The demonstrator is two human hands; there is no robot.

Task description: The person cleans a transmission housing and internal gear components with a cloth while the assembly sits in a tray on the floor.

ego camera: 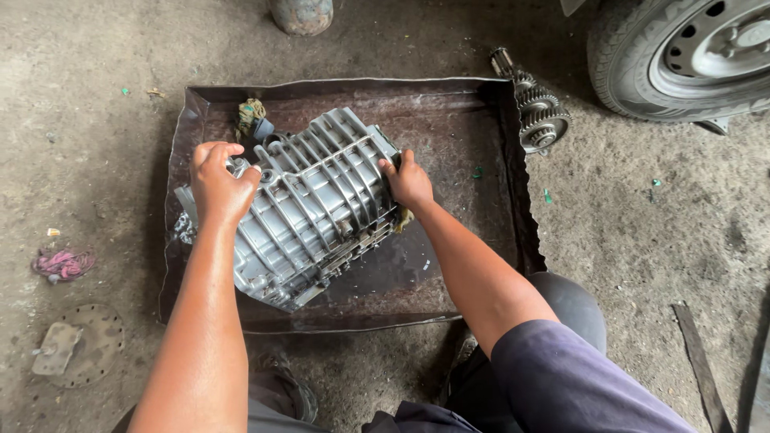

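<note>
You have one ribbed metal gearbox casing [309, 207] in front of you, lying tilted in one shallow dark metal tray [465, 136] on the concrete floor [642, 240]. Beside the tray's far right corner lies one gear shaft [536, 104] with several toothed wheels. One car wheel [690, 52] shows at the top right, one round rusty disc [84, 345] and one pink rag [62, 263] at the left.

The wheel is cut off by the frame, as is a grey round thing [301, 14] at the top edge. A greenish rag-wrapped part [253, 116] at the casing's far end is hard to make out, and the casing's underside is hidden.

Your left hand [218, 186] curls over the casing's left upper edge, fingers bent and gripping it. Your right hand [409, 180] clasps the casing's right edge, fingers closed against the ribs.
</note>
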